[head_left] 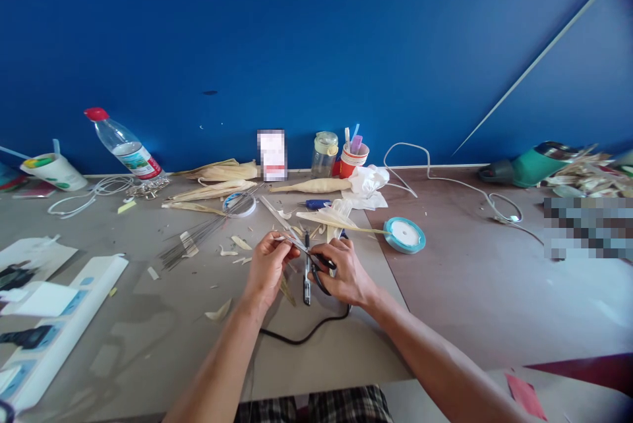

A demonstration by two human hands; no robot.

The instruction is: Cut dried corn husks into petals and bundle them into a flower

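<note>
My left hand [270, 268] is closed, its thumb and fingertips pinching a thin pale strip [284, 238]. My right hand [343, 271] is wrapped round the black handles of a pair of scissors [324, 261]. The scissor blades point left and meet the strip close to my left fingertips; I cannot tell whether they touch it. Under the hands a black pen [307, 288] lies on the table. Beyond them are dried corn husks [321, 186], a blue-handled tool [316, 204] and a roll of ribbon [404, 235] on a light-blue spool.
Thin wires [198, 238] lie left of my hands, with husk scraps around. A white power strip [74, 324] runs along the left. At the back stand a tilted water bottle [131, 149], a jar [324, 153] and paper cups [354, 159]. A black cable [301, 342] curves nearby.
</note>
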